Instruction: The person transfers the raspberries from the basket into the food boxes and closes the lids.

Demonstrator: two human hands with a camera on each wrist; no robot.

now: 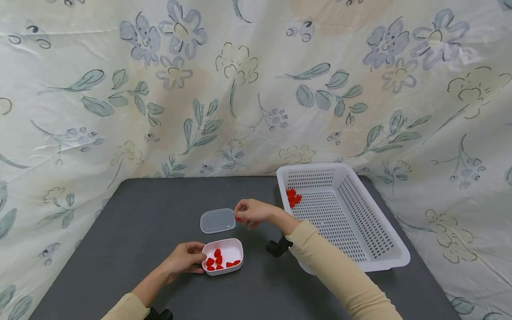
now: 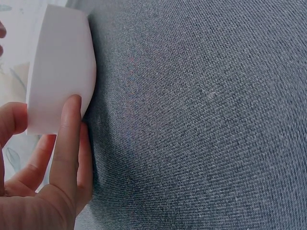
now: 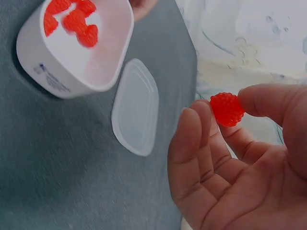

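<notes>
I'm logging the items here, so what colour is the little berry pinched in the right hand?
Red. The berry shows best in the right wrist view.

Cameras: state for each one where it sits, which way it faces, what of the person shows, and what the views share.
Head: worn on the head, facing forward and down at the grey table, white basket, both forearms and hands.
Left wrist: low beside the left hand, facing along the table; fingers hold the white container.
Right wrist: under the right hand, facing its palm; fingertips pinch a red raspberry, clear lid beyond.
Shared: the white container shows in all three.
</notes>
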